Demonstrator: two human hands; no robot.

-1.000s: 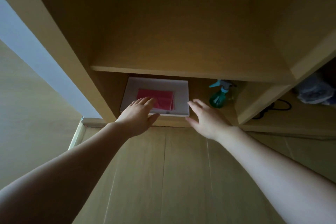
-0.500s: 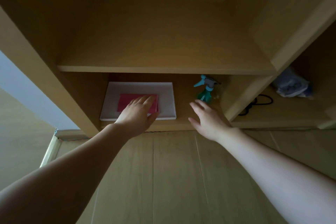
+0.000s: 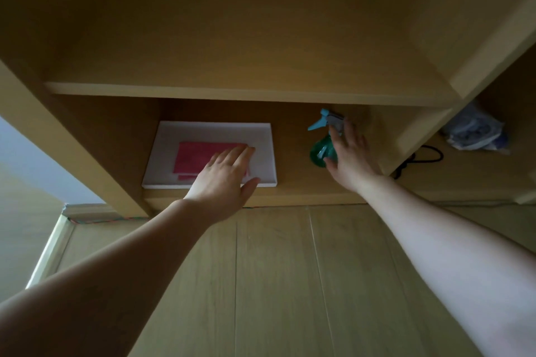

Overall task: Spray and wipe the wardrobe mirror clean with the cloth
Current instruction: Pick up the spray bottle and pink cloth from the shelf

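Our left fingers [image 3: 237, 153] lay spread flat over the right end of the pink cloth [image 3: 200, 157], gripping nothing, its long axis running left-right in the white tray [image 3: 214, 130]. Our right hand [image 3: 349, 158], fingers open, reached the upright green spray bottle [image 3: 319, 153], probably touching; its nozzle pointed left.

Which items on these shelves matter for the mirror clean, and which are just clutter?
For the job:
- red cloth, under the left hand
- green spray bottle, at the right hand

Lying about:
- white tray holding the cloth
- black cable
- crumpled bag
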